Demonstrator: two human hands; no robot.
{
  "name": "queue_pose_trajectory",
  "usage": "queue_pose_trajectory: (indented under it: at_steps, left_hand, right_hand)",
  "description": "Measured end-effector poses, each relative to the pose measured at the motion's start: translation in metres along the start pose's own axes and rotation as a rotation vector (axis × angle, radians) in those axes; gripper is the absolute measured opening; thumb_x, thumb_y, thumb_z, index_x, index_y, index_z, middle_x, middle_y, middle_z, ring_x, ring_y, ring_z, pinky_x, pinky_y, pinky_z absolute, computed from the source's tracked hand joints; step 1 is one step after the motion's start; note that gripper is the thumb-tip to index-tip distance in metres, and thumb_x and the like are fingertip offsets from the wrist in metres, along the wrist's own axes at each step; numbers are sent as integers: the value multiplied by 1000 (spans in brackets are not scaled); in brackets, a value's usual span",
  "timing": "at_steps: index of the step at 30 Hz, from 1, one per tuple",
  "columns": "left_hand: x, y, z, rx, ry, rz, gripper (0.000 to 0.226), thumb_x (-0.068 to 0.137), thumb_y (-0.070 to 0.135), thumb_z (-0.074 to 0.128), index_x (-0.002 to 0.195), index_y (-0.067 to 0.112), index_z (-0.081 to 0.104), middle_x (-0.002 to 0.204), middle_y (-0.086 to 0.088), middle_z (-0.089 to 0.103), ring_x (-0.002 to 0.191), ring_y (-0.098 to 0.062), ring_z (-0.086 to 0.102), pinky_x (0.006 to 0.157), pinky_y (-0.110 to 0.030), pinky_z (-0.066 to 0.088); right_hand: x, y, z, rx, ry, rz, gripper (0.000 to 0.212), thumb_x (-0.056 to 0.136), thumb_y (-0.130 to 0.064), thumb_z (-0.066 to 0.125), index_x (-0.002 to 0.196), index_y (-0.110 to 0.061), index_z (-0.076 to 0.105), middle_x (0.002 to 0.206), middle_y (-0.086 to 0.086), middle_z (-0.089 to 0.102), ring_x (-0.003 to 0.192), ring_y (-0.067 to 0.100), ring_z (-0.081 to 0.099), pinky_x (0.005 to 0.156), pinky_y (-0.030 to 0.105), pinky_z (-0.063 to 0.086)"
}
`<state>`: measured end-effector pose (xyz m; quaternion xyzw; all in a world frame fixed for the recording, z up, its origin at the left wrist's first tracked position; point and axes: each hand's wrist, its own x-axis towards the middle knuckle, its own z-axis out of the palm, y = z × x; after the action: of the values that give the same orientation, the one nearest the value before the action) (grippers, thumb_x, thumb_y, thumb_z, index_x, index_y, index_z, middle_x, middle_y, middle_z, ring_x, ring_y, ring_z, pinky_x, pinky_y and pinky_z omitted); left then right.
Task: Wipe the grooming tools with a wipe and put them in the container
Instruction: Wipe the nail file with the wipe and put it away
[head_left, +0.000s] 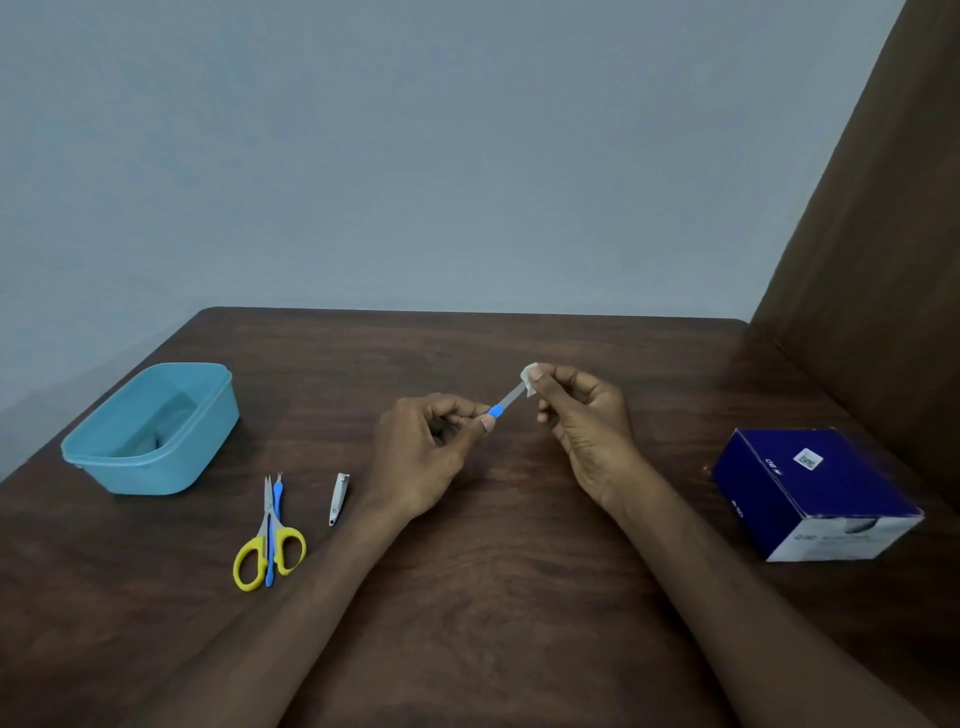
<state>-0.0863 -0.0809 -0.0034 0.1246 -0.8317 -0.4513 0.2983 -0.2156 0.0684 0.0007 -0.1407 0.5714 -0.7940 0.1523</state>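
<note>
Although the light is dim and the far end of the little tool is swallowed by the white wipe (530, 378), most of what goes on over the dark wooden table (519, 597) can be followed. The tip of the blue-handled nail file (503, 406) is wrapped out of sight, and how much of its handle lies inside the left hand (423, 457) cannot be made out. Something dark sits at the bottom of the teal container (156, 431), too shadowed to name. The printing on the dark blue box (815, 493) at the right is too small to read, and a pale opening shows on its near face. The left hand has its thumb and fingers curled in, pinching the blue handle of the file, which slants up and to the right, clear of the tabletop. The right hand (587, 421) is curled too, its thumb and fingertips pinching the wipe around the metal blade. Both hands hover above the middle of the table, close together. To the left of them, on the wood, lie a small silver nail clipper (338, 498), then yellow-handled scissors (270, 545) with a slim blue-handled cuticle tool (274, 530) resting right against them. The container stands open at the far left, well apart from the hands.
</note>
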Motion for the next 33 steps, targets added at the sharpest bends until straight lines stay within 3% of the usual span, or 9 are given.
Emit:
queue_pose_trajectory:
  at_steps: [4,7,15,21,28,30,33]
  left_hand:
    - [1,-3,0,19,-1,5,5,91,33,83,93,37,85,81,16,77,71,-10,70,59,-23,51]
    - [1,-1,0,-5,40,-31,3,91,34,84,93,36,86,76,11,78,70,-15,71,57,-22,50]
    - [1,3,0,-22,65,-54,7,91,31,84,87,36,84,69,17,74,52,0,57,52,-11,41]
    - [1,1,0,-1,33,-74,4,92,33,83,89,34,85,70,17,74,54,2,59,53,-10,42]
    - [1,3,-1,-82,59,-61,4,92,33,83,90,35,86,68,13,71,53,-1,52,53,-13,40]
    - [2,4,-1,-104,67,-55,3,92,34,84,91,35,86,67,16,72,53,-2,53,53,-15,41]
    - [2,4,-1,-102,67,-57,2,91,34,84,92,33,86,72,15,78,58,-21,65,56,-22,46]
  right_hand:
    - [2,-2,2,71,75,-16,6,99,-12,74,98,-6,77,74,-2,67,64,5,58,59,21,52]
    - [5,-1,-3,33,156,-74,6,97,-13,77,96,-8,77,77,2,71,68,8,63,64,22,56]
    - [-12,-2,10,76,-86,26,10,96,4,71,104,-1,75,85,12,78,76,14,74,72,25,62]
    - [-8,-6,4,41,-70,-40,14,95,1,73,109,1,77,94,11,78,77,12,67,72,25,60]
    - [-7,-4,3,80,63,2,11,94,-1,75,105,-3,78,93,10,82,82,13,74,75,23,63]
    - [-13,0,8,48,22,39,10,96,0,73,105,-3,77,94,13,82,85,18,77,76,23,63]
    - [-24,0,21,26,-101,57,10,96,0,72,104,-2,77,99,14,82,89,18,79,78,26,64]
